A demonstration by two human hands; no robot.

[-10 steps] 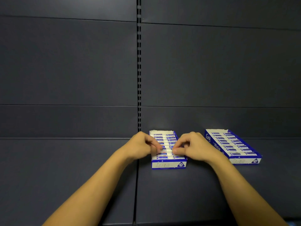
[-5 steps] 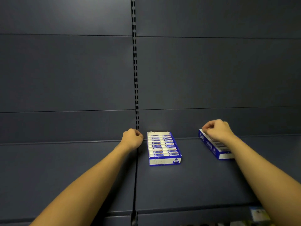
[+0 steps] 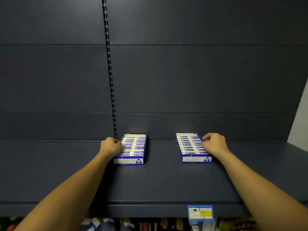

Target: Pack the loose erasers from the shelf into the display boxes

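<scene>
1. Both boxes, left (image 3: 131,150) and right (image 3: 193,148), sat full on the shelf (image 3: 166,180), well apart.
2. Left hand (image 3: 110,145) gripped its box's outer wall; right hand (image 3: 214,144) likewise, probably to square them.

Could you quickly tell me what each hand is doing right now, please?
Left hand: fingers curled, grip on the left wall of the left display box.
Right hand: fingers curled, grip on the right wall of the right display box.
</scene>
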